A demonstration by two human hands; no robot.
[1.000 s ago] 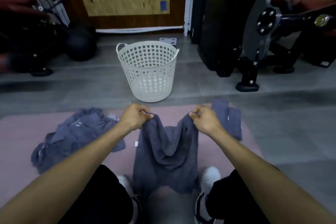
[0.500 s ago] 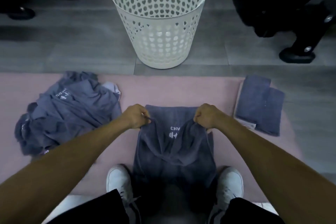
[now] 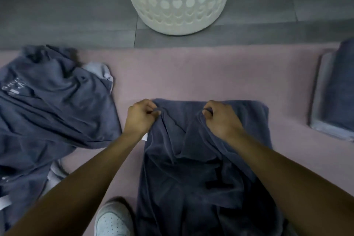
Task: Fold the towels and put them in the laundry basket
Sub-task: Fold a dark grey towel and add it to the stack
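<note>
A dark grey-blue towel (image 3: 201,159) lies lengthwise on the pink mat (image 3: 210,74) in front of me. My left hand (image 3: 140,116) pinches its upper edge at the left, and my right hand (image 3: 220,119) pinches the same edge at the right, both low over the towel's far end. The cloth sags in folds between them. The white perforated laundry basket (image 3: 176,0) stands on the grey floor just beyond the mat; only its lower wall shows. A crumpled heap of towels (image 3: 47,105) lies to the left.
Folded towels (image 3: 337,92) sit stacked at the right edge of the mat. My white shoe (image 3: 113,220) shows at the bottom beside the towel. Grey floor tiles (image 3: 67,9) run beyond the mat's far edge.
My view has tilted down and closer. Both hands have carried the towel's held edge forward and down toward its far end on the mat; the printed logo is now covered.
</note>
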